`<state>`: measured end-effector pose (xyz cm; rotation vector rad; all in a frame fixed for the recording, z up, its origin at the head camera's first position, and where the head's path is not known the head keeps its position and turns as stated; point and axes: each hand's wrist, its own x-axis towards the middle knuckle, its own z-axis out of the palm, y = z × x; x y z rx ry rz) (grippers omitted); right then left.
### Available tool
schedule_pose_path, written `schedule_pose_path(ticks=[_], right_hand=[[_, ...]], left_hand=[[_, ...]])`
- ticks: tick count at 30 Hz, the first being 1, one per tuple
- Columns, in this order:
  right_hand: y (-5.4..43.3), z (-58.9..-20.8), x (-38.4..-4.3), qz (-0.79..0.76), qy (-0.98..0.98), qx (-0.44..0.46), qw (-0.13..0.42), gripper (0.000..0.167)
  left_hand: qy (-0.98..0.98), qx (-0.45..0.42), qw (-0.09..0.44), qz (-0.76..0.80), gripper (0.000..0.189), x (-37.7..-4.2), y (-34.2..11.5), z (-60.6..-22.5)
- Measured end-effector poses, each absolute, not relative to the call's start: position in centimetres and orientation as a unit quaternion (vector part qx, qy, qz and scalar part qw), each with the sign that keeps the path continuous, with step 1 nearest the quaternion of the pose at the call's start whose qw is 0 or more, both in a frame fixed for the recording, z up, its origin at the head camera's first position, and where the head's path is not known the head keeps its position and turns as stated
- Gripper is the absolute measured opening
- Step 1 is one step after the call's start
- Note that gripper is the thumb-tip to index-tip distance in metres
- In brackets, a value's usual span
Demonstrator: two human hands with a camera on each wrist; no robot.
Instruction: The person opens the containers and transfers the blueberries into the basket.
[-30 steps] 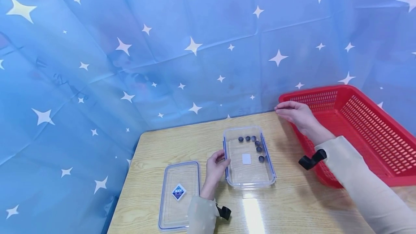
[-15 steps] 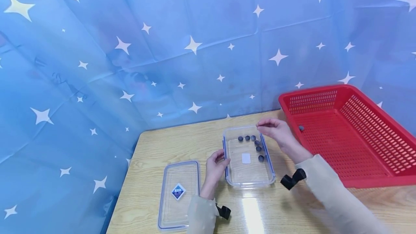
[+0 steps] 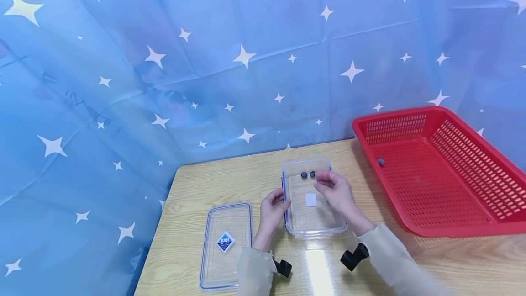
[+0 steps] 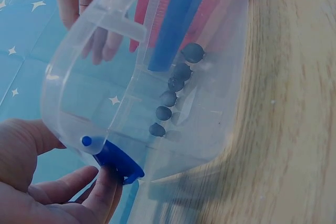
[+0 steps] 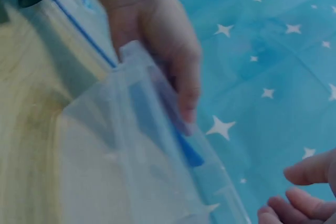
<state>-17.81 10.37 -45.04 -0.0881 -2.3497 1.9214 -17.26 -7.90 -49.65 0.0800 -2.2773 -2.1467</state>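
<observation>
A clear plastic food container (image 3: 316, 232) with blue side latches stands uncovered on the table. My left hand (image 3: 271, 214) holds its left side, with fingers against a blue latch (image 4: 118, 161) in the left wrist view. Several blueberries (image 4: 168, 98) lie along its far and right sides; the head view shows only a few, my right hand covering the others. That right hand (image 3: 336, 193) hovers over the container's right half, fingers loosely bent and slightly apart. Nothing shows between its fingers (image 5: 310, 170) in the right wrist view.
To the right stands a red perforated basket (image 3: 435, 186) with one blueberry (image 3: 381, 162) near its left wall. A clear lid (image 3: 226, 266) with a blue rim lies left of the container. Behind the table hangs a blue star-patterned cloth (image 3: 279, 72).
My right hand has moved left from the basket's rim to above the container. A blueberry in the basket has come into view. The left hand and container have stayed put.
</observation>
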Motion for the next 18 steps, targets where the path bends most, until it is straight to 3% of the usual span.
schedule_pose_path(ticks=[10,15,18], right_hand=[[9.5,-46.5,-17.0,0.583,-0.809,-0.007,0.072,0.037],[9.3,-46.7,-17.0,0.494,-0.866,0.019,0.082,0.048],[9.1,-46.7,-16.9,0.445,-0.893,0.024,0.061,0.056]], left_hand=[[-0.727,0.016,0.011,-0.686,0.041,-17.4,-7.8,-49.9],[-0.723,0.021,0.006,-0.691,0.042,-17.4,-7.8,-49.8],[-0.721,0.025,0.004,-0.693,0.042,-17.3,-7.8,-49.8]])
